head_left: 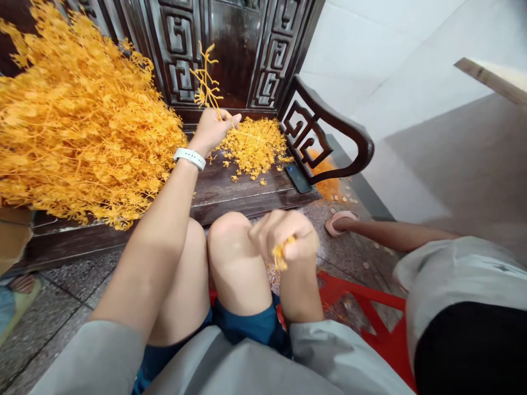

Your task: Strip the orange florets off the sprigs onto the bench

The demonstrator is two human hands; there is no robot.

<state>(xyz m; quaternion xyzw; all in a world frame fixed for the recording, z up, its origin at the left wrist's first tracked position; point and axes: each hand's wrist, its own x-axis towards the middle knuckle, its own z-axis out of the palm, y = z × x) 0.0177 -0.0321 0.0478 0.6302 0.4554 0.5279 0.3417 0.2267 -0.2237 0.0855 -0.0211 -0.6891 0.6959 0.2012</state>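
Observation:
My left hand (212,130), with a white watch band at the wrist, pinches a yellow-orange branched plastic stem (208,88). The stem stands upright above the fingers, its small twigs spread at the top. Over my knee, my right hand (286,233) is closed and slightly blurred, with a small yellow plastic piece (283,253) poking out of the fist. Just beyond my left hand lies a pile of small loose yellow pieces (255,145) on the dark wooden bench (234,189). A big heap of branched yellow stems (86,120) covers the bench's left part.
A dark phone (298,178) lies by the carved armrest (346,123). Orange bits (327,175) are scattered on the floor beyond it. Part of a red stool (370,302) shows at right, beside another person's leg (395,236). A cardboard box (14,236) stands at the left edge.

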